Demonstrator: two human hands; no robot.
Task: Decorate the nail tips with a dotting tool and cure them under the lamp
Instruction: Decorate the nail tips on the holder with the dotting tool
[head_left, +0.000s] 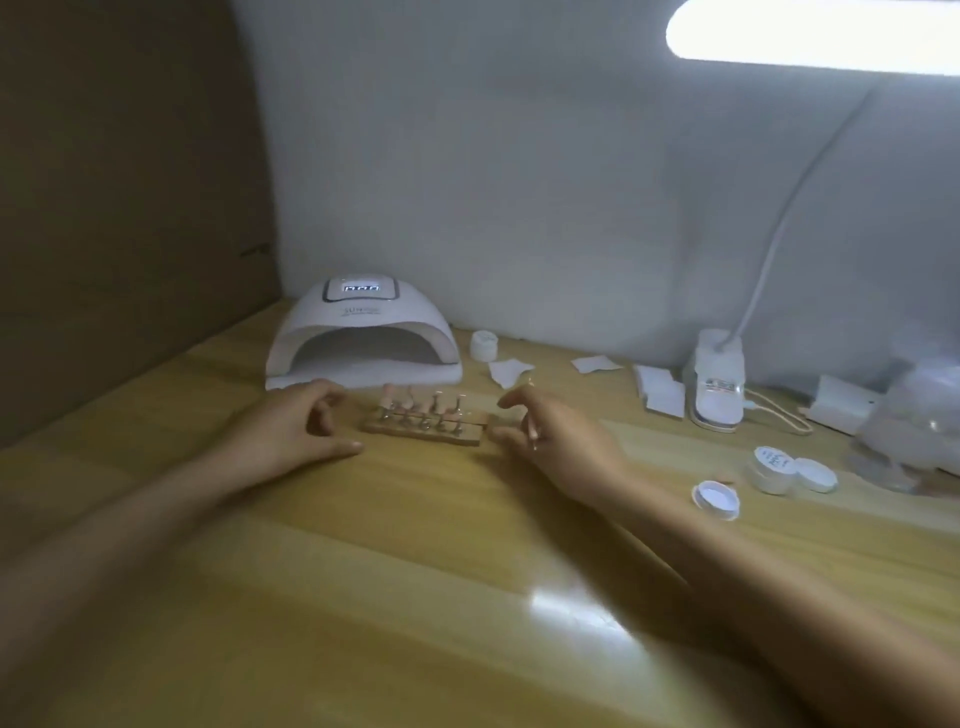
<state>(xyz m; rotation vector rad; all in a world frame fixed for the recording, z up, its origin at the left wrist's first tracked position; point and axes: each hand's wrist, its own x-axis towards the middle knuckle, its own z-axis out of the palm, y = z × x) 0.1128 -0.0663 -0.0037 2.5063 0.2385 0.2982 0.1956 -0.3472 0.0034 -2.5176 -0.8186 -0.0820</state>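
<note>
Pale wood is carrying everything here: the worktop (467, 545) is holding a small wooden stand (452, 439), which is sitting just in front of the mouth of the white curing lamp (363, 332). The lamp's display is glowing. Nail tips (410, 401) are standing up on metal pegs along the stand.

The left hand (291, 426) is resting beside the stand's left end. Its fingers (332, 397) are loosely curled and gripping nothing, and the thumb is lying flat on the wood. Whether the thumb is touching the stand cannot be told.

The right hand (550, 434) is sitting at the stand's right end. Its curled fingers are holding a thin, blurred dotting tool (533, 439), and the lower fingertips are touching or nearly touching the stand.

Further right, two open white jars (774, 467) are standing side by side with a loose lid (716, 500) near them. A clamp-based desk light (717, 384) is standing by the wall, and paper wipes (509, 371) are lying between it and the curing lamp.
</note>
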